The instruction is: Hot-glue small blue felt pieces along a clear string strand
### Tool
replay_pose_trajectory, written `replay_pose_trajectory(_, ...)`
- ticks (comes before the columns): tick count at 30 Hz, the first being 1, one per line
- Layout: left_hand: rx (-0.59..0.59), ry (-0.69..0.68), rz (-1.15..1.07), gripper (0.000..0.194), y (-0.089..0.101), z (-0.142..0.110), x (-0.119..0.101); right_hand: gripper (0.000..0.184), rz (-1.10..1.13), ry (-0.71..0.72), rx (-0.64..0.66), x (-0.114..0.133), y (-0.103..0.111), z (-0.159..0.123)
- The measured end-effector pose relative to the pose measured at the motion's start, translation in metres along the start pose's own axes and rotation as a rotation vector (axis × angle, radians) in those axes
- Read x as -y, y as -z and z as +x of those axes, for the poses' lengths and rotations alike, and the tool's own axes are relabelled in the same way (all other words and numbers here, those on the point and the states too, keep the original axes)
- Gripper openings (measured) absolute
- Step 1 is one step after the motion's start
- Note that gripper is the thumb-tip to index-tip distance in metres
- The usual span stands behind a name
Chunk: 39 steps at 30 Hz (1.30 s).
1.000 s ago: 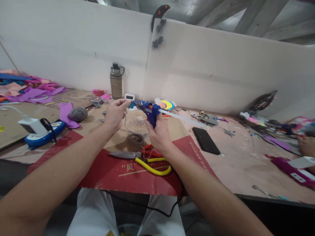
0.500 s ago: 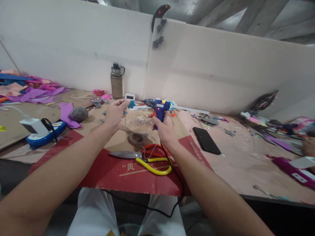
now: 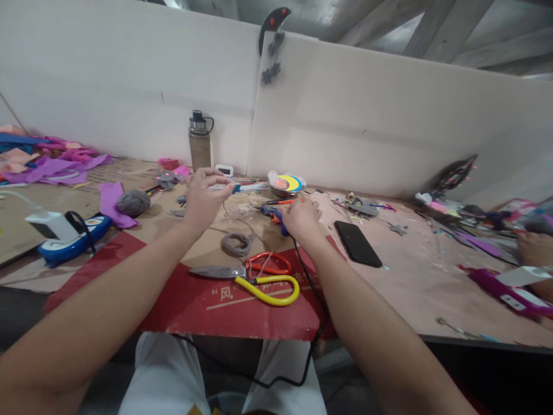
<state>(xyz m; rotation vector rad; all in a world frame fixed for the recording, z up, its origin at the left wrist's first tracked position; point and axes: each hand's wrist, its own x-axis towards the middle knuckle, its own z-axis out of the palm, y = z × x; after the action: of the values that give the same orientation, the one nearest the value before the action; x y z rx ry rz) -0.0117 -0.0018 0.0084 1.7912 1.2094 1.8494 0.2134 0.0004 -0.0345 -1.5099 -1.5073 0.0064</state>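
Note:
My left hand point(image 3: 206, 199) pinches a small blue felt piece point(image 3: 236, 188) between thumb and fingertips, above the cardboard. Grey yarn runs down from near it to a loose coil point(image 3: 235, 245) on the board. My right hand point(image 3: 301, 218) is low at the table, closed about the handle of a blue glue gun point(image 3: 272, 214), which lies with its nozzle to the left. Most of the handle is hidden by that hand, and a black cord trails from it toward my lap. Large scissors point(image 3: 268, 290) with one red and one yellow handle lie nearer to me.
Behind the hands stand a round tin point(image 3: 287, 185), a white timer point(image 3: 224, 170) and a bottle point(image 3: 199, 141). A phone point(image 3: 358, 244) lies to the right. Leftward are a yarn ball point(image 3: 133, 203), a blue power strip point(image 3: 75, 241) and felt scraps point(image 3: 56, 164). Another person's hand point(image 3: 536, 249) is far right.
My right hand has lowered the glue gun from the air beside the blue piece to the table, uncovering the tin. The left hand still holds the piece. The view has shifted slightly.

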Motion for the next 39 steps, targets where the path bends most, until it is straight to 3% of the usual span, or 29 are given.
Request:
replay_pose_trajectory(1, 0.005, -0.074, 0.076, 0.004, 0.001, -0.001, -0.002, 0.019, 0.041, 0.031, -0.053, 0.009, 0.000, -0.002)
replay_pose_trajectory(2, 0.013, -0.146, 0.131, 0.003, 0.002, -0.002, -0.003, 0.016, 0.137, 0.072, -0.018, 0.021, -0.002, -0.005)
replay_pose_trajectory(5, 0.019, -0.241, 0.164, 0.004, 0.003, -0.004, -0.005, 0.015, 0.575, -0.006, 0.212, 0.059, -0.016, -0.016)
replay_pose_trajectory(10, -0.010, -0.210, 0.128, 0.003, 0.004, -0.001, -0.001, 0.037, 1.092, -0.274, 0.379, 0.098, -0.041, -0.027)
replay_pose_trajectory(14, 0.023, -0.134, 0.064, 0.004, 0.002, 0.001, 0.004, 0.042, 1.284, -0.345, 0.453, 0.106, -0.038, -0.029)
replay_pose_trajectory(18, 0.030, 0.055, -0.126, 0.010, -0.003, 0.000, 0.008, 0.037, 1.109, -0.309, 0.440, 0.104, -0.029, -0.032)
replay_pose_trajectory(23, 0.081, 0.174, -0.312, 0.009, -0.010, -0.004, 0.006, 0.017, 0.846, -0.105, 0.249, 0.098, -0.023, -0.031)
replay_pose_trajectory(27, 0.108, 0.215, -0.322, 0.009, -0.012, -0.005, 0.005, 0.008, 0.760, -0.096, 0.164, 0.095, -0.020, -0.027)
replay_pose_trajectory(39, 0.173, 0.242, -0.317, 0.010, -0.011, -0.007, 0.000, 0.020, 0.626, -0.112, 0.110, 0.088, -0.023, -0.019)
